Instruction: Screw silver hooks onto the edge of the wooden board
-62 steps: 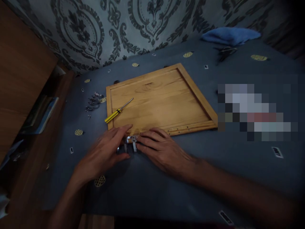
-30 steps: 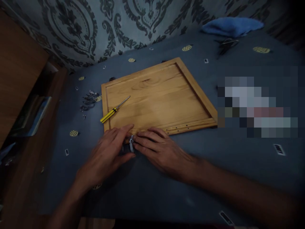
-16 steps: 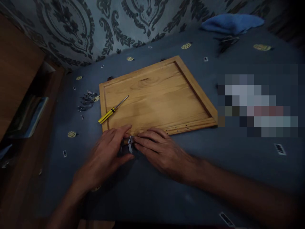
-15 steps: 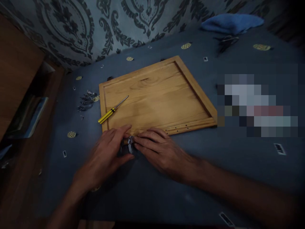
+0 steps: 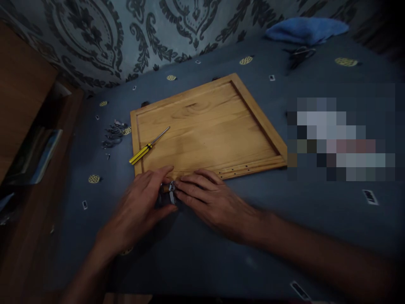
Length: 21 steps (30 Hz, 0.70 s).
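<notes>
At the near edge of a framed wooden panel [image 5: 202,122], a small metal hinge [image 5: 171,192] sits between my hands. My left hand [image 5: 139,202] curls round it from the left, thumb by its lower end and index finger over the panel's edge. From the other side my right hand [image 5: 215,202] holds its bunched fingertips against the hinge, the hand lying along the panel's rim. Part of the hinge is hidden by the fingers. A screwdriver [image 5: 148,146] with a yellow and black handle lies on the panel's left side.
Several metal fittings [image 5: 114,133] lie in a pile left of the panel, with small screws [image 5: 108,156] below. A blue cloth [image 5: 306,30] and a dark object [image 5: 299,55] are at the back right. Wooden furniture [image 5: 28,84] borders the left side. A blurred-out patch covers the right.
The view has shifted very slightly. Both hands stay at the hinge, with hardly any visible movement of the fingers.
</notes>
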### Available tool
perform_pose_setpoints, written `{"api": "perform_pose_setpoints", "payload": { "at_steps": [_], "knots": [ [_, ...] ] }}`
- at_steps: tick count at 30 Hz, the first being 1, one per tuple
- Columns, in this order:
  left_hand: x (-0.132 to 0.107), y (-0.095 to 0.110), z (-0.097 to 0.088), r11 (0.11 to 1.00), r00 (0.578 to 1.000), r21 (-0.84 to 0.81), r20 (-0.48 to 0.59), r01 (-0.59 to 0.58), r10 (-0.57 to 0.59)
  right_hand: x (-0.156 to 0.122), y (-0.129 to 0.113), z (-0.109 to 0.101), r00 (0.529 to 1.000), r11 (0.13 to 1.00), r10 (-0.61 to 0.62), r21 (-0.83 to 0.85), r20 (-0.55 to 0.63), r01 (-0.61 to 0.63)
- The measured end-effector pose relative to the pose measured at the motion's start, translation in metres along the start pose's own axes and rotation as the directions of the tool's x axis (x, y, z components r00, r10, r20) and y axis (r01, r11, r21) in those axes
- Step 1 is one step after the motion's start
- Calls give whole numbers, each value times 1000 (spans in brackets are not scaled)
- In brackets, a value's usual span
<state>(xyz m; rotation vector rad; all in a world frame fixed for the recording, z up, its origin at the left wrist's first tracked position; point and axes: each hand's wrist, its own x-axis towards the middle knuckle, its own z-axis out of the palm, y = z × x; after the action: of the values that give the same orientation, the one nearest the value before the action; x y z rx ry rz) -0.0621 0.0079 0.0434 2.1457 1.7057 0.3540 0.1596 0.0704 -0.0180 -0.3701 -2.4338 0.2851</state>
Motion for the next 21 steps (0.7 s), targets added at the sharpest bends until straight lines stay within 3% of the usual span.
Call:
{"api": "perform_pose_setpoints", "payload": {
  "at_steps": [21],
  "knots": [
    [1, 1, -1, 999, 1000, -25, 17, 25, -25, 1, 1, -2, 997, 1000, 4, -8, 77, -4]
  ]
}}
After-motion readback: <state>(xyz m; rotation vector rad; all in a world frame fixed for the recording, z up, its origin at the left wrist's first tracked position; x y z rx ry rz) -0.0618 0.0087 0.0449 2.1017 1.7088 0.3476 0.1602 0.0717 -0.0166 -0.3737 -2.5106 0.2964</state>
